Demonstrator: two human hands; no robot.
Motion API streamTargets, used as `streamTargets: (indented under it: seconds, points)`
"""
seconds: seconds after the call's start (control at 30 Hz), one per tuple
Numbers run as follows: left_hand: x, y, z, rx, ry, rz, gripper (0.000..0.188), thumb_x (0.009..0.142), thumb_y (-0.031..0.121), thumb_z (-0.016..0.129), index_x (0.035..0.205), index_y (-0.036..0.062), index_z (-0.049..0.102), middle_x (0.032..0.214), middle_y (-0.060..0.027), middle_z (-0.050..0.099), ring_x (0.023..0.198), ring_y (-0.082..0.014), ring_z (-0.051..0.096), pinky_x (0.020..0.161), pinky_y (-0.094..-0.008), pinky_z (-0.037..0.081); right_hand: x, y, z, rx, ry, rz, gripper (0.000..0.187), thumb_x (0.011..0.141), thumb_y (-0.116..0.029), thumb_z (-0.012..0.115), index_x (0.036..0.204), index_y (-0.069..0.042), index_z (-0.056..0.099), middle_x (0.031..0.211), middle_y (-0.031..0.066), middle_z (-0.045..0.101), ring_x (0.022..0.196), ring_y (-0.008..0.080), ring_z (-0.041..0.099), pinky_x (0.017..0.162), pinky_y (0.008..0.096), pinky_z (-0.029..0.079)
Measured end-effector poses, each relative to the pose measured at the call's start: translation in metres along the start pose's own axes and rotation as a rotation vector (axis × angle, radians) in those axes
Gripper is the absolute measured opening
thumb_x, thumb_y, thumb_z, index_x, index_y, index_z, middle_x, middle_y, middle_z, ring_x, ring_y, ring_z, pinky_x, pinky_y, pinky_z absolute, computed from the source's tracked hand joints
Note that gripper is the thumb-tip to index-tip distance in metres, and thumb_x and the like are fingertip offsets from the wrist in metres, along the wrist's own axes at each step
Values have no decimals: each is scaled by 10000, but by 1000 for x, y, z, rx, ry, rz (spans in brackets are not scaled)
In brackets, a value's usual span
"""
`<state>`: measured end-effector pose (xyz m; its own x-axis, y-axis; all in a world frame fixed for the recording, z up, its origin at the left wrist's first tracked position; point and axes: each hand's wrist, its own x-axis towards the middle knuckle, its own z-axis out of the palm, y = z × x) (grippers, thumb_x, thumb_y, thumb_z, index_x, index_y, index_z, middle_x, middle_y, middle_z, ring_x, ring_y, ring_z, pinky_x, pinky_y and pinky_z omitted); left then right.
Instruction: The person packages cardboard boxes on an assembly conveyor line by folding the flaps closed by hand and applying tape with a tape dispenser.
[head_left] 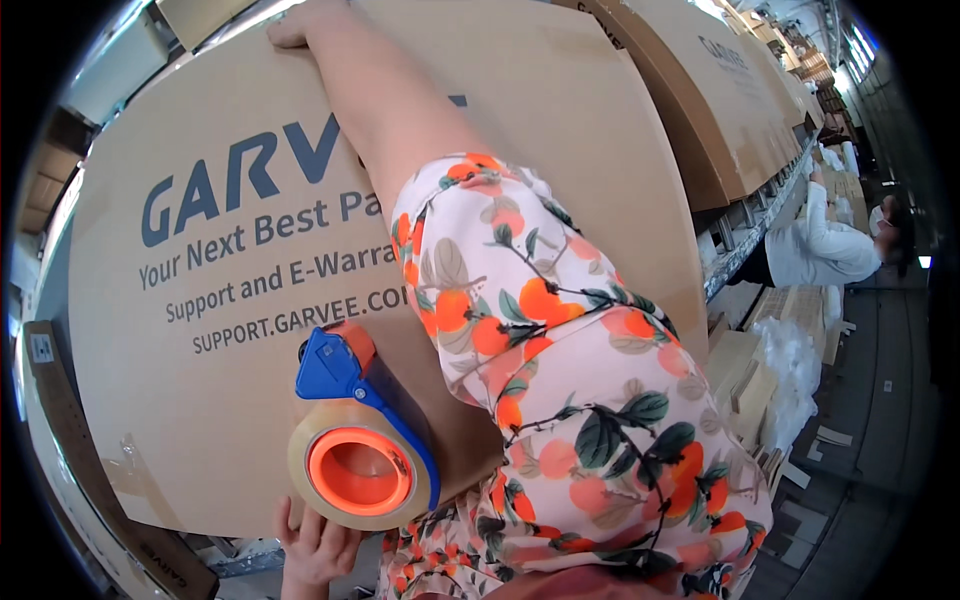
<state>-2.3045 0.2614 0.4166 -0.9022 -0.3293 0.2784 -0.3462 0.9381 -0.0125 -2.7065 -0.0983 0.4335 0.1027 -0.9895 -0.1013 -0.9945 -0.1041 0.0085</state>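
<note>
A large brown cardboard box [580,180] with dark printing lies flat in front of me. My right arm stretches across its top, and my right hand [300,24] is at the far edge. Its thumb side shows on the cardboard; the other fingers are partly hidden, and the hand looks closed over the edge. On the near part of the box rests a blue and orange tape dispenser [428,462] with a roll of packing tape, held by neither hand. Just below it, my left hand [322,548] touches the box's near edge, fingers apart and slightly bent.
More brown boxes [735,110] stand in a row at the right along a metal roller conveyor [735,235]. Another person [825,245] in a white top is farther right. Clear plastic wrap [790,365] and flat cardboard lie below. A narrow carton [75,440] stands at the left.
</note>
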Motion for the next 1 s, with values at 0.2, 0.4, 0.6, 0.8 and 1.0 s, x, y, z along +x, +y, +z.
streamTargets:
  seconds: [0.2,0.4,0.6,0.8,1.0]
  points:
    - [-7,1,23,49,-34,-26,355,930,396,561,1253,252,523,1097,-79,603,1066,-328,604,970,-604,437,9,-25,9,9,2,-89,678,940,-541,334,1415,-59,368,1455,259,318,1346,403,311,1124,444,234]
    - [23,-19,53,54,164,-1,411,881,326,620,1275,255,529,1360,-51,525,1250,-268,510,1085,-471,367,-83,45,-8,-101,-131,-96,734,932,-570,356,1478,-86,273,1501,247,267,1405,397,213,1159,436,187]
    - [49,-38,81,55,236,3,476,856,435,595,1290,252,525,1391,-49,497,1304,-246,457,1143,-439,275,-283,41,23,231,330,-177,387,972,-319,496,1262,-73,572,1356,196,475,1267,335,432,1066,379,348]
    - [133,-45,74,39,287,40,556,828,462,624,1312,207,525,1380,-77,510,1298,-260,464,1128,-425,290,-370,55,24,177,564,223,406,971,-319,508,1267,-49,570,1344,195,492,1255,326,447,1051,412,360]
    - [234,-10,101,167,263,-40,548,848,448,601,1329,201,507,1351,-69,528,1271,-249,484,1093,-420,327,-293,71,-54,716,-54,517,668,798,-623,619,1032,2,627,818,86,601,679,143,632,541,247,520]
